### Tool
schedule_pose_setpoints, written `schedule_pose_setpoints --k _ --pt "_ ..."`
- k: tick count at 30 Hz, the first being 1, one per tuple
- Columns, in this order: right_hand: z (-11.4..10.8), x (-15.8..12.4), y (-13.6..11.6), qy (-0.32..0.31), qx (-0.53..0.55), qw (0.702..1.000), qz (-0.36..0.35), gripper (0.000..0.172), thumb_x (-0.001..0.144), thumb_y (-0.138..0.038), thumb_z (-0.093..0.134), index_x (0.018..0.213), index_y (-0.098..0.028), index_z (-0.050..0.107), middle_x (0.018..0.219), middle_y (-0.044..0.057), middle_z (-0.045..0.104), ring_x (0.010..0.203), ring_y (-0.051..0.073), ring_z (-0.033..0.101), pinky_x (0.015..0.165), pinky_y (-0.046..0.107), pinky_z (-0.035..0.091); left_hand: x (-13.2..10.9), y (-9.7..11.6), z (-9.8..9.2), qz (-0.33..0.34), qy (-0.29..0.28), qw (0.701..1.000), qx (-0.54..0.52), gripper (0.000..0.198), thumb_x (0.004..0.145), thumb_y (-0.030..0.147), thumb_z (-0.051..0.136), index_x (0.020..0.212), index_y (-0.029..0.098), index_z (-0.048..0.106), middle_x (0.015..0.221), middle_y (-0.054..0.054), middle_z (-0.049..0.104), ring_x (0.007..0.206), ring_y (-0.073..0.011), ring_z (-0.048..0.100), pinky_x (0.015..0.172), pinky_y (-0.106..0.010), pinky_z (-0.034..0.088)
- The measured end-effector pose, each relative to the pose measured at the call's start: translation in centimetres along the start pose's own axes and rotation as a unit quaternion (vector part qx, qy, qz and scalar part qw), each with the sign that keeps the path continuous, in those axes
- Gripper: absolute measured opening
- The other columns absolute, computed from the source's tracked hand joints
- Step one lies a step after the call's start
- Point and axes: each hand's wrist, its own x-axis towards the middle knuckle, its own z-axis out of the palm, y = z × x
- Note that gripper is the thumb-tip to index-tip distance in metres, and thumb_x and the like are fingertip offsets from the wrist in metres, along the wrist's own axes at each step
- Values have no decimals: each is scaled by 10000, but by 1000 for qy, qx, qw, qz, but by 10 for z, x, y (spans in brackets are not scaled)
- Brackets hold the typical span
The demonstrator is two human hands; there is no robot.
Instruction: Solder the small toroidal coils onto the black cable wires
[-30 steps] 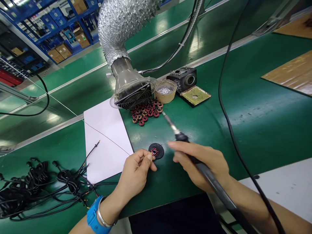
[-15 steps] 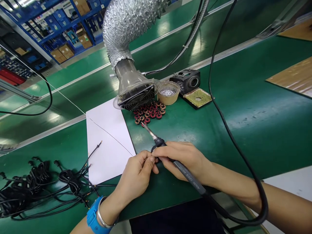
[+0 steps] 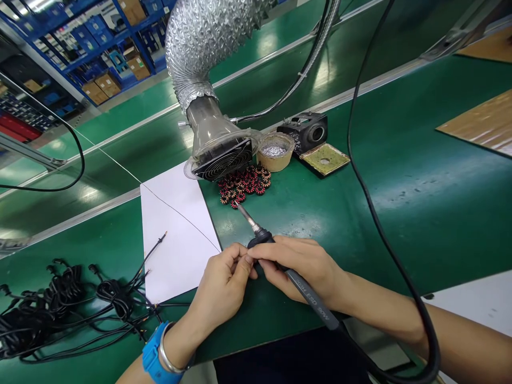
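Observation:
My right hand (image 3: 304, 269) is closed round a black soldering iron (image 3: 280, 261) whose metal tip points up and left toward a pile of small red and black wound coils (image 3: 244, 184). My left hand (image 3: 222, 288) is pinched at the fingertips, touching the right hand's fingers over the spot where a black disc with a coil lay; both are hidden now. A thin solder wire (image 3: 176, 210) crosses the white paper sheet (image 3: 176, 234) toward my left fingers.
A foil fume duct with a fan mouth (image 3: 218, 152) stands behind the coils, beside a cup of solder dross (image 3: 273, 151) and an iron stand with a sponge (image 3: 320, 154). Black cables (image 3: 60, 309) lie bunched at the left. Brown boards (image 3: 480, 125) lie at the right.
My right hand swung the iron leftward and down until its fingers met my left fingertips, covering the disc and coil. Since half a second ago little has moved.

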Motion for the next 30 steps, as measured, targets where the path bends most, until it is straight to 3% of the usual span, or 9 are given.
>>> schedule_pose_setpoints --k 9,12,15,18,21,26,30 --pt "-3 7 -10 29 61 997 35 299 852 -28 521 1103 -183 569 846 -1 684 701 99 622 688 194 529 3 3 9 -54 -12 989 -134 333 937 471 454 777 186 521 418 94 392 334 -64 318 345 -167 252" --pt "-2 5 -8 26 55 998 26 268 882 -38 490 1096 -177 571 817 8 672 669 108 610 659 208 523 1 6 8 -58 -31 988 -140 313 934 459 456 806 181 518 505 57 516 367 -74 450 366 -164 364" --pt "-2 0 -2 -4 43 999 -3 291 892 -55 456 1130 -184 563 768 11 636 633 121 586 601 223 504 2 5 0 -47 -58 992 -102 282 931 432 482 844 174 554 652 15 600 519 -105 604 503 -207 509" --pt "-3 -5 6 -42 22 998 -35 297 906 -82 437 1159 -186 553 795 30 624 651 136 580 590 241 494 6 4 -9 -46 -74 994 -69 233 907 395 537 849 173 576 728 3 605 625 -123 644 571 -230 541" --pt "-3 -7 10 -54 9 998 -43 269 930 -118 454 1163 -194 562 793 27 628 672 139 593 618 247 506 11 4 -11 -77 -106 984 -119 221 862 371 592 808 159 566 719 3 593 582 -103 608 530 -211 514" --pt "-16 -3 4 20 18 1000 -7 276 894 -65 489 1106 -199 604 842 33 687 705 134 647 648 236 537 15 5 -1 -77 -32 980 -179 274 789 389 664 732 153 536 632 23 574 500 -76 543 498 -202 492" --pt "-29 -7 -3 83 48 993 71 343 896 -47 496 1164 -232 605 906 25 722 612 112 632 605 240 547 15 5 5 -76 16 985 -157 287 775 409 673 731 153 548 625 18 575 512 -91 554 472 -205 495"
